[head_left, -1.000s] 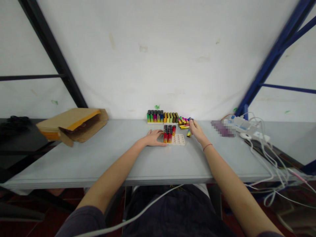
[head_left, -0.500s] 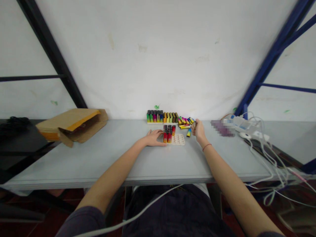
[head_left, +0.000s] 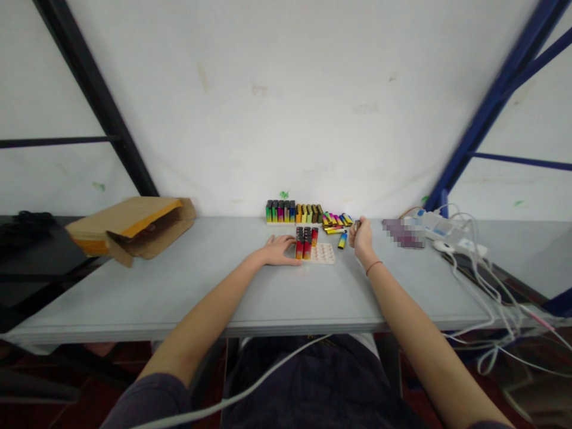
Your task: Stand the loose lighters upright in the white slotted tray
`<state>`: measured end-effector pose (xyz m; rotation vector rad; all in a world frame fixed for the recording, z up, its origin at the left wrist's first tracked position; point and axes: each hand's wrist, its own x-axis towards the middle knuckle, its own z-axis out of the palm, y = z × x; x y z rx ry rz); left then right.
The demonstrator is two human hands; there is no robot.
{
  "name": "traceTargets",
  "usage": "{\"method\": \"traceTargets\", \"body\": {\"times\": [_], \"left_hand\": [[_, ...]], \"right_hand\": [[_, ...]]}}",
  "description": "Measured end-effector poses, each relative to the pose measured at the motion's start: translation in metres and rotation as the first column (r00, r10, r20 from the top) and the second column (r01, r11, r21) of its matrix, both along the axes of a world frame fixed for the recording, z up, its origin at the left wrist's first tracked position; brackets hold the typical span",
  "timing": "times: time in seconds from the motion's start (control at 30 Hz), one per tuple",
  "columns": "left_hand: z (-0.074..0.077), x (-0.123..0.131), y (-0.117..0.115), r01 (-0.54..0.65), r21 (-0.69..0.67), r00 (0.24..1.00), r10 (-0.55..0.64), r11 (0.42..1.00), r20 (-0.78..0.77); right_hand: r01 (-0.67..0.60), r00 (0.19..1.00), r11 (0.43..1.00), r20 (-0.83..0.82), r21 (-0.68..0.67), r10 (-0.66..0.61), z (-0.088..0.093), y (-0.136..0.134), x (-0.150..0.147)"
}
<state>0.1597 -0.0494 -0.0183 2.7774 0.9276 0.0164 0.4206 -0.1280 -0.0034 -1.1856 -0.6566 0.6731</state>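
Observation:
My left hand (head_left: 279,250) rests on the table, fingers and thumb around the left end of a white tray with holes (head_left: 326,254). Red-and-yellow lighters (head_left: 307,247) with dark tops stand upright in rows in the tray's left part; the holes to the right show bare. To the right of the tray, my right hand (head_left: 363,238) is raised and closed around a lighter (head_left: 357,224), of which only the dark top end shows above the fist. A single blue-and-yellow lighter (head_left: 342,241) lies between the tray and my right hand.
Behind stand full rows of multicoloured lighters (head_left: 280,211) and yellow ones (head_left: 308,213). A loose pile of lighters (head_left: 336,220) lies beside them. An opened cardboard box (head_left: 129,223) is at left. A power strip (head_left: 433,225) and tangled white cables (head_left: 487,280) occupy the right side.
My right hand has drawn slightly right, away from the pile and the single lighter, and its fist now sits more upright. My left hand and the tray have stayed put.

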Motion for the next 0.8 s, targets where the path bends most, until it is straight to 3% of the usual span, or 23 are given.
{"method": "traceTargets", "body": {"times": [0.23, 0.8], "left_hand": [[0.0002, -0.0004, -0.0006, 0.014, 0.006, 1.0, -0.014, 1.0, 0.02], [0.0006, -0.0009, -0.0011, 0.007, 0.011, 1.0, -0.008, 1.0, 0.008]], "right_hand": [[-0.013, 0.992, 0.997, -0.126, -0.075, 0.003, 0.0065, -0.0049, -0.0041], [0.099, 0.986, 0.992, -0.124, -0.076, -0.108, 0.0037, -0.0065, -0.004]]}}
